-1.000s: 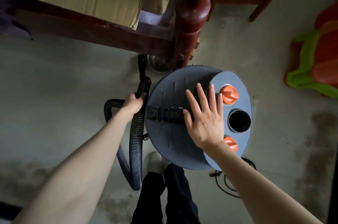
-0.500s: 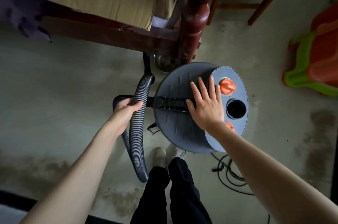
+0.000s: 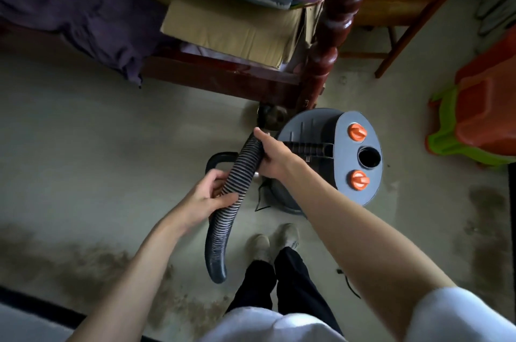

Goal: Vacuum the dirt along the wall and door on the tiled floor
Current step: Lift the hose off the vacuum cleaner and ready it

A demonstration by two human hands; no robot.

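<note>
My left hand and right hand both grip the ribbed hose, fingers curled round it, left of the grey vacuum.

**One head cam, looking straight down**

I've only got a single view here, so nothing overlaps. It's a wide-angle camera on the person's head, aimed forward and steeply down. Both bare forearms reach in from the bottom edge, the pale stained floor fills most of the frame, and straight lines bow near the edges. Close-range stuff, roughly arm's reach.
</note>
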